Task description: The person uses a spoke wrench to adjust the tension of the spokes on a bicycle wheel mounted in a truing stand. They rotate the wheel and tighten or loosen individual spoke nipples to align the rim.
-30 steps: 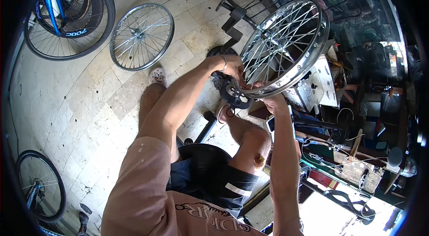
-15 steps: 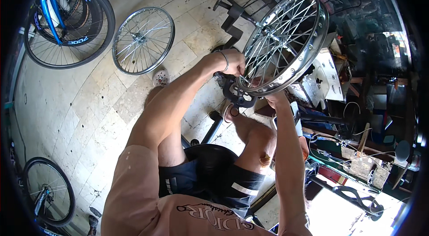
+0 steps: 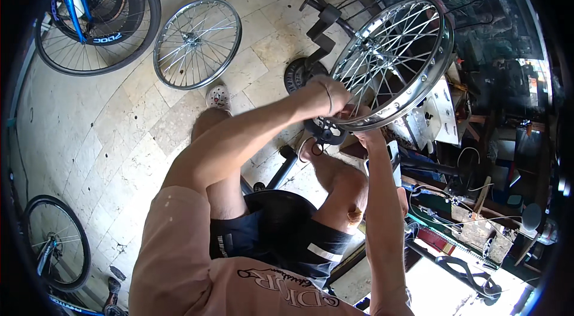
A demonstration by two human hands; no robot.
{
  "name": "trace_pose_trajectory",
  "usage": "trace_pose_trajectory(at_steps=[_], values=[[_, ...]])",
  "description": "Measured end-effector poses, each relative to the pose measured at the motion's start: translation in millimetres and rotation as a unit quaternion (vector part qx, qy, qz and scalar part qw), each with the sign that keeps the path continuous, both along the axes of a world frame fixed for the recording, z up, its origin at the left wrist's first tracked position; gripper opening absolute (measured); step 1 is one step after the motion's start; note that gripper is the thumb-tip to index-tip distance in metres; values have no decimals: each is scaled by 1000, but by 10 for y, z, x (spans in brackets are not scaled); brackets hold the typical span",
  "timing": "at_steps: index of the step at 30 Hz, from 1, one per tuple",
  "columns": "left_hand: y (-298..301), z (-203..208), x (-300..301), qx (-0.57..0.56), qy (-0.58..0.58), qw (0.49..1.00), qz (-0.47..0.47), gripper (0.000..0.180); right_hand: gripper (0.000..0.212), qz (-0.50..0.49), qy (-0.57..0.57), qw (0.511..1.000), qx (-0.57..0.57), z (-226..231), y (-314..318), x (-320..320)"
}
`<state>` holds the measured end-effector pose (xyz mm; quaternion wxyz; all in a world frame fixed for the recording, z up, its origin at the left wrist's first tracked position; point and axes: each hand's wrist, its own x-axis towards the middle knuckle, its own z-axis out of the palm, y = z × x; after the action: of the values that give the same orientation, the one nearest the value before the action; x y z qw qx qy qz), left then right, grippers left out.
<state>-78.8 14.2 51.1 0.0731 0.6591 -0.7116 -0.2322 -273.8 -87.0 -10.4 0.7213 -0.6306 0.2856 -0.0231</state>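
A spoked bicycle wheel point(image 3: 412, 92) without a tyre, with a shiny silver rim, is mounted on a dark metal stand point(image 3: 323, 32). My left hand point(image 3: 333, 96), with a thin band at the wrist, is closed at the near part of the rim among the spokes; what its fingertips pinch is hidden. My right hand point(image 3: 366, 132) reaches up from below and grips the same lower part of the rim, its fingers partly hidden by the metal. Both hands are close together there.
A second bare wheel point(image 3: 197, 44) lies on the tiled floor. Farther left is a blue bicycle fork point(image 3: 75, 11) by black-tyred wheels. A cluttered workbench point(image 3: 478, 220) with tools and wood lines the right side. Below the wheel is a round black base point(image 3: 299, 77).
My left hand has moved slightly right and down along the rim, closer to my right hand. The whole view has shifted a little; the wheel stays on the stand.
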Motion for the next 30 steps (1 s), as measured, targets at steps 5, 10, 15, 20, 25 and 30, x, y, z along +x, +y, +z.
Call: trace_pose_trajectory(at_steps=[5, 10, 15, 20, 25, 30], values=[[60, 70, 63, -88, 35, 994, 52, 11, 49, -32, 51, 998, -29, -92, -89, 22], [-201, -561, 480, -18, 204, 978, -32, 15, 35, -28, 39, 999, -24, 33, -60, 97], [-378, -851, 424, 23, 292, 956, -27, 22, 24, -91, 127, 986, 58, -85, -258, 99], [-318, -624, 387, 21, 139, 990, -21, 11, 32, -44, 45, 996, 57, -247, -209, 60], [206, -83, -76, -44, 28, 995, 80, 9, 35, -15, 82, 994, -73, -42, -57, 31], [155, -177, 379, -56, 172, 981, 65, 7, 27, 7, 29, 993, -117, -22, -83, -28]])
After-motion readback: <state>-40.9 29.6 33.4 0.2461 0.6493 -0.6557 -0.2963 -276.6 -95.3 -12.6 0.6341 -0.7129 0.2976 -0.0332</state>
